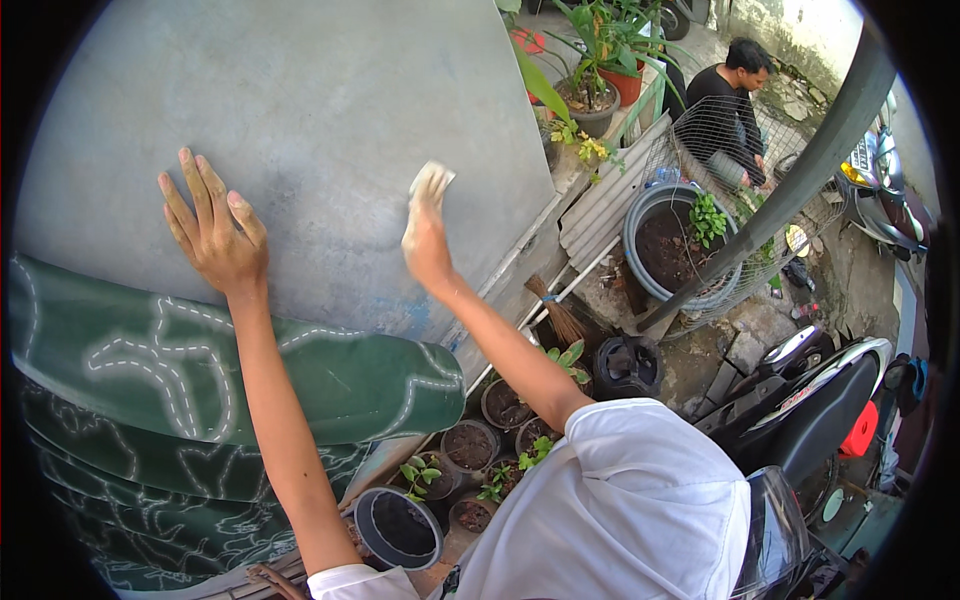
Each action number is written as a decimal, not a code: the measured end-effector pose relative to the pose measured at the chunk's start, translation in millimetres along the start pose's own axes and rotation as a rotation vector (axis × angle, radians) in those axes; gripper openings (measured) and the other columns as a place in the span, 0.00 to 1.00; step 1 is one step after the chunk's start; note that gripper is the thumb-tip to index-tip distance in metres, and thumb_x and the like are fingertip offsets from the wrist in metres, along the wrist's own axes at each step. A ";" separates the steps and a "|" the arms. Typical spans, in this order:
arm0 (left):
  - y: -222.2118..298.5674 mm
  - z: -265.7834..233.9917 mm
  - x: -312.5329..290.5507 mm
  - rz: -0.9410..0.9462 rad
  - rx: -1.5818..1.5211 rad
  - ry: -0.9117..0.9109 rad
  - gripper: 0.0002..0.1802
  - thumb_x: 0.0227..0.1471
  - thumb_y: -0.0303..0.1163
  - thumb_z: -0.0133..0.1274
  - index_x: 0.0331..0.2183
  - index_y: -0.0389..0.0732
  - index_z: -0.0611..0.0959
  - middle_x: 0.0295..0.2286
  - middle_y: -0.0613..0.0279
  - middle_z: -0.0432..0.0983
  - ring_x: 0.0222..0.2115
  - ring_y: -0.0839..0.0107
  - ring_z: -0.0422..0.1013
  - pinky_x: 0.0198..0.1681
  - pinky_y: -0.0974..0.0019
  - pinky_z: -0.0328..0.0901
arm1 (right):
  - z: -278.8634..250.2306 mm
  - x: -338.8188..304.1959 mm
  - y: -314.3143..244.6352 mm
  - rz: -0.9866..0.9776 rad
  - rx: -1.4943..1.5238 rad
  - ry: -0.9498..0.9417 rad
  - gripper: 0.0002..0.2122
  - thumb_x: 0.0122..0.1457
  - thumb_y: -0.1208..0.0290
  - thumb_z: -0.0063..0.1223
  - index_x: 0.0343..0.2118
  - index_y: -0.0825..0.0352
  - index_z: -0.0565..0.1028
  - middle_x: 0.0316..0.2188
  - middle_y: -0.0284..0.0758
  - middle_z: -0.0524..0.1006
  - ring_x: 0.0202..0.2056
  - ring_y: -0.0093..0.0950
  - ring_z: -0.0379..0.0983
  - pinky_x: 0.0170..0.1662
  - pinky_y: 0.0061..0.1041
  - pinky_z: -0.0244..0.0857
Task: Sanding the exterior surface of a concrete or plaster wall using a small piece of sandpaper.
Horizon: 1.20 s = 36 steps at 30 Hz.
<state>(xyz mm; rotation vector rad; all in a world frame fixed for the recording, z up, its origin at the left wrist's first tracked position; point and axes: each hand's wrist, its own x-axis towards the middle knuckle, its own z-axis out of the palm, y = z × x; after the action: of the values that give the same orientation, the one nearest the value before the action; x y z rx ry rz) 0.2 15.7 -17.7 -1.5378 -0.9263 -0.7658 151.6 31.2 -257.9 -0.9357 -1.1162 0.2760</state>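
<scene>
left hand (220, 235) spread on flat grey worktop (300, 70); small pale pad (442, 178) held under closed-together fingers of right hand (426, 240); rubbing judged unfinished, dark smears (300, 182) left between hands.

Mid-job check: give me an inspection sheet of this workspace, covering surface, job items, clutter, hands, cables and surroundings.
Surface: grey panel, smudged, with blue marks near its lower edge.
Job items: small pale sheet, grip unclear.
Clutter: green sheet with white dashed outlines, potted plants, hand broom.
Hands: left hand spread over the panel, dusty; right hand dusty, pale sheet at its fingertips.
Cables: nothing seen.
Surroundings: another person, dark pole, motorcycle.
</scene>
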 end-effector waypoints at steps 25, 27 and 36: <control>11.5 -4.0 8.8 -0.013 -0.019 -0.030 0.28 0.69 0.37 0.35 0.64 0.42 0.77 0.68 0.67 0.65 0.71 0.53 0.56 0.72 0.49 0.51 | -2.3 30.0 -4.8 -0.007 -0.079 0.046 0.31 0.63 0.89 0.36 0.70 0.85 0.48 0.71 0.69 0.48 0.73 0.65 0.39 0.77 0.51 0.36; -0.3 -9.0 0.4 -0.009 0.017 -0.029 0.28 0.68 0.37 0.36 0.63 0.42 0.77 0.68 0.67 0.66 0.71 0.53 0.56 0.72 0.49 0.51 | -23.9 75.5 22.6 0.014 -0.085 0.169 0.31 0.63 0.88 0.36 0.70 0.83 0.52 0.69 0.67 0.54 0.73 0.59 0.43 0.77 0.45 0.39; -7.6 12.7 10.1 -0.010 0.018 0.023 0.27 0.66 0.38 0.40 0.59 0.43 0.82 0.66 0.71 0.70 0.68 0.55 0.61 0.69 0.51 0.56 | -54.0 130.1 65.5 0.004 -0.249 0.323 0.19 0.68 0.79 0.40 0.58 0.83 0.69 0.31 0.63 0.78 0.36 0.59 0.79 0.36 0.48 0.70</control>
<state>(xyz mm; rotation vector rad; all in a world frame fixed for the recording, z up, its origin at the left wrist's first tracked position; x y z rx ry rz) -1.8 30.2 -7.4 -1.5068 -0.9226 -0.7784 272.8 124.2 -230.3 -1.1574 -0.8613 -0.0140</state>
